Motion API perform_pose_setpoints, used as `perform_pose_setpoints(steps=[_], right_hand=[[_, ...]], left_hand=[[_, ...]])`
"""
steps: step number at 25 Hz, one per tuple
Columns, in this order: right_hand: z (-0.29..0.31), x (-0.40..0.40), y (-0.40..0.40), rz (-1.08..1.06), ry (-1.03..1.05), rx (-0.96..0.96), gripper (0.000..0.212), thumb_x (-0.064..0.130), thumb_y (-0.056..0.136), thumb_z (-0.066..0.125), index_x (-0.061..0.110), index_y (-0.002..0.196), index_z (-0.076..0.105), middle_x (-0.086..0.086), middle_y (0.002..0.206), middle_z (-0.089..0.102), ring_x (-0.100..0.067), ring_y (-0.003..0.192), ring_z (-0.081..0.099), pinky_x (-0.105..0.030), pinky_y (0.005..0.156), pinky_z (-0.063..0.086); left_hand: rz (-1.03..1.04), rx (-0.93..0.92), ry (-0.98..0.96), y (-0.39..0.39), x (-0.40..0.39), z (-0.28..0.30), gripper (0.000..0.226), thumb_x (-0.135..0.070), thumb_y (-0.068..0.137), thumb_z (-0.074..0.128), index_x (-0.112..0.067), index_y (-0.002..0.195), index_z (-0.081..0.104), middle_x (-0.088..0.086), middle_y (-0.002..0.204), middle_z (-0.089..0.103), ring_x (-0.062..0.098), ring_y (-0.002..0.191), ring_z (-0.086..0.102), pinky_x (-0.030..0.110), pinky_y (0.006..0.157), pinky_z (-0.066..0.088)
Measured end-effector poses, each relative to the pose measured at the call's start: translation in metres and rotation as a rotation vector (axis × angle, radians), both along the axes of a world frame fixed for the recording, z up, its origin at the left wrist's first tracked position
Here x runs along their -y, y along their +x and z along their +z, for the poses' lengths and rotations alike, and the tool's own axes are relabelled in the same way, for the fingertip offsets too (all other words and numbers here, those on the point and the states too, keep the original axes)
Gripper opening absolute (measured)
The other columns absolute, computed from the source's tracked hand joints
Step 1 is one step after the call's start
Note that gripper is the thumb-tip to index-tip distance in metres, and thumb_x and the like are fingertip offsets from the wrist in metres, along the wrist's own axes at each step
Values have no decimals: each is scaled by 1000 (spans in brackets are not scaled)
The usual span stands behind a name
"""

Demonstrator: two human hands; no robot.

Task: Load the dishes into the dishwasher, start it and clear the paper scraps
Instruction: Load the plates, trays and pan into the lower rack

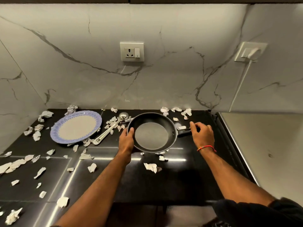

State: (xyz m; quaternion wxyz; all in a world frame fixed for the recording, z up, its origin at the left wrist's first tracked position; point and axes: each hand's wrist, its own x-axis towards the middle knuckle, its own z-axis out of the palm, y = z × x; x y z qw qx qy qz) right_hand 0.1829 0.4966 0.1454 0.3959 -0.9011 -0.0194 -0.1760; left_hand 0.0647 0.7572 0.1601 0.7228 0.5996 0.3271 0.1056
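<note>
Head view: black non-stick frying pan [151, 132], round with a dull grey base, sits near the back edge of the worktop [188, 177], right of centre. Left hand [127, 139] grips its left rim, thumb over the lip, fingers curled underneath. Right hand [202, 134] is curled round the black handle [184, 133]; red thread band on that wrist. Round plate [76, 126], pale centre with a blue patterned border, lies toward the back left corner. Steel ladle [111, 129] lies between plate and pan, bowl toward the wall. Crumpled white paper scraps [151, 167] are scattered across the glossy black stone top, densest on the left. White veined marble backsplash [65, 71] carries a socket [132, 51].
</note>
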Motion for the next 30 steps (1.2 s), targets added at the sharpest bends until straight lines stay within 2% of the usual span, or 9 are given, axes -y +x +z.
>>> perform_pose_setpoints(steps=[5,7,9,12,13,15,21,26,30], right_hand=[[-7,58,-67,60,75,162,12,20,90,69,12,99,70,-5,104,62,-24,101,59,-33,87,48],[-20,81,-100,-14,201,123,34,17,89,71,12,121,62,-7,123,58,-19,112,55,-32,92,48],[-24,100,-130,-154,467,12,58,18,88,72,13,139,45,-8,137,50,-18,117,53,-28,92,46],[-34,135,-177,-330,908,-160,61,20,91,70,16,142,37,-14,116,54,-17,91,63,-34,92,54],[-37,151,-193,-331,1045,-170,55,17,92,67,17,139,38,-14,108,58,-14,79,64,-35,85,58],[-41,189,-224,-305,1208,-165,46,12,94,65,18,132,40,-12,101,68,-17,78,71,-35,72,61],[-48,322,-302,-369,1313,-151,40,11,91,69,16,124,47,-9,89,73,-18,79,74,-43,73,62],[-71,444,-370,-467,1306,-173,30,15,94,66,7,120,51,-15,98,72,-20,80,74,-31,59,59],[-107,512,-416,-524,1259,-327,27,18,94,66,3,115,59,-17,104,71,-29,90,72,-40,71,62]], left_hand=[[-4,-6,-111,-61,48,-15,16,-33,107,44,-29,117,56,5,105,66,30,89,66,48,58,60],[-19,-21,-176,-85,71,-27,15,-33,106,46,-28,111,59,4,101,68,28,86,67,57,68,59],[-21,-35,-210,-105,91,-39,19,-35,105,49,-25,115,62,6,102,70,29,84,69,62,76,57],[-69,-46,-226,-133,134,-51,23,-37,104,50,-25,119,63,8,107,72,29,86,71,55,67,61],[-109,-34,-221,-140,150,-55,24,-38,104,50,-25,120,64,9,110,73,30,89,72,50,63,61],[-183,-24,-198,-154,186,-59,28,-41,103,51,-27,124,63,9,115,71,32,97,71,46,59,60],[-261,-52,-162,-204,317,-59,29,-45,103,48,-27,122,63,1,111,70,22,95,69,36,52,57],[-309,-190,-155,-264,442,-82,33,-51,102,47,-27,116,65,8,113,70,28,88,69,50,58,61],[-347,-339,-154,-307,514,-105,35,-47,105,42,-21,119,61,7,103,66,27,76,66,36,45,57]])
